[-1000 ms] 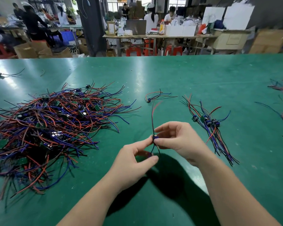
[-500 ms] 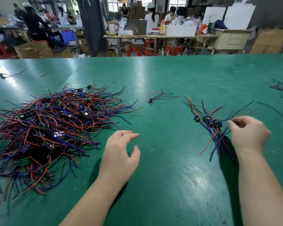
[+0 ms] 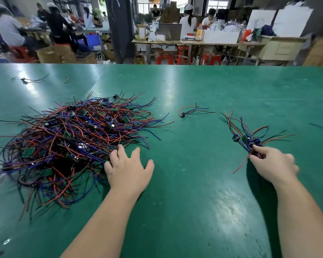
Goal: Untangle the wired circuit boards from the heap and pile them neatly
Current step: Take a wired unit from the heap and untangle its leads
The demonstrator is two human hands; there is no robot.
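Left hand (image 3: 128, 170) palm-down, fingers (image 3: 120, 150) spread, at heap (image 3: 73, 142) edge; blurred right hand (image 3: 272, 162) apparently pinching sorted pile (image 3: 244, 137).

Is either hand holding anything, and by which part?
Right hand pinches wires of the small pile, near its boards; left hand holds nothing, touching the heap.

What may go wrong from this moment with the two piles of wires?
1. The left hand touches the edge of the large tangled heap of red, blue and black wires; pulling one board may drag several others along.
2. The right hand grips the small sorted pile of wired boards; a snagged wire may scatter it when the hand withdraws.
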